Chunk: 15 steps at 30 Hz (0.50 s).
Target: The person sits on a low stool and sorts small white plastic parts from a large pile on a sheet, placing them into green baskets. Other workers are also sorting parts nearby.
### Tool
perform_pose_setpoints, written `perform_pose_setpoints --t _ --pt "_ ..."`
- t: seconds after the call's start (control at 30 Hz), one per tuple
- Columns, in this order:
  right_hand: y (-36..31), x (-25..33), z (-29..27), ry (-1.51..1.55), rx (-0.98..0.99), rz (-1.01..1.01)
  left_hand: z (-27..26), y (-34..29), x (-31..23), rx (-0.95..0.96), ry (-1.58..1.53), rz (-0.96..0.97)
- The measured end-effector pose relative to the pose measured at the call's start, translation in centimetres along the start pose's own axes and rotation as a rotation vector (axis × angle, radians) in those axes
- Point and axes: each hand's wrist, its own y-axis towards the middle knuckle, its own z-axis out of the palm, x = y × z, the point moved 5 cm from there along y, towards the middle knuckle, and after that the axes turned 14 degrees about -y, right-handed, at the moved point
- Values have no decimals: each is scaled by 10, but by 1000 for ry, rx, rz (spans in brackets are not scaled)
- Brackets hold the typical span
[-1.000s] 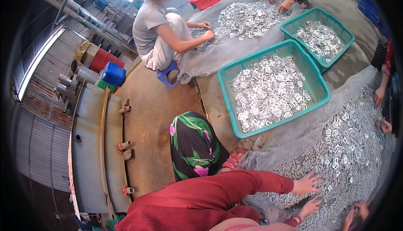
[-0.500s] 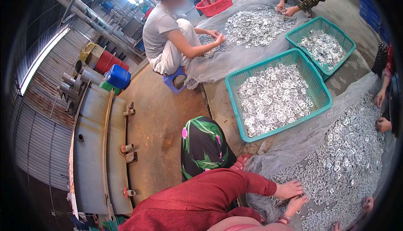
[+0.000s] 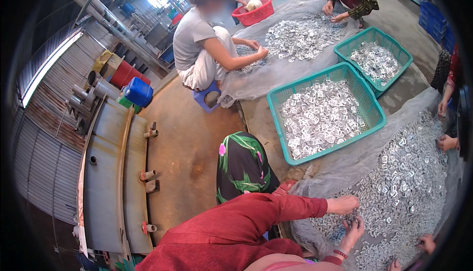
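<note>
My left hand [image 3: 344, 204], in a red sleeve, reaches over the near side of a heap of small grey metal pieces [image 3: 374, 217]. Its fingers are bunched; whatever they may hold is hidden. Just below it, my right hand [image 3: 354, 232], with a red bracelet at the wrist, is raised over the same heap. Thumb and fingers curve apart there, and nothing shows clearly between them. Silver buckle-shaped frames [image 3: 389, 180] lie scattered on top of the grey pieces. Pale netting [image 3: 327, 188] is spread under the heap, its edge crumpled beside my arm.
Two green baskets [image 3: 290, 161] [image 3: 409, 63] of silver frames stand beyond the heap. Co-workers' hands [image 3: 447, 143] [image 3: 426, 244] reach in from the right and lower right. A person [image 3: 199, 44] sits on a blue stool [image 3: 207, 100] by another pile. A metal trough [image 3: 106, 187] runs along the left.
My hands have moved apart: the left has risen slightly, and the right has turned with its fingers spreading. The co-worker's hand at the lower right has shifted a little.
</note>
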Motion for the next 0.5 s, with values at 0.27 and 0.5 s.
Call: perform_pose_setpoints --t 0.27,0.5 --pt "-3 41 -33 -265 -124 -23 15 7 23 147 -754 -587" --pt "25 39 0 14 59 -19 4 33 13 -15 -410 -95"
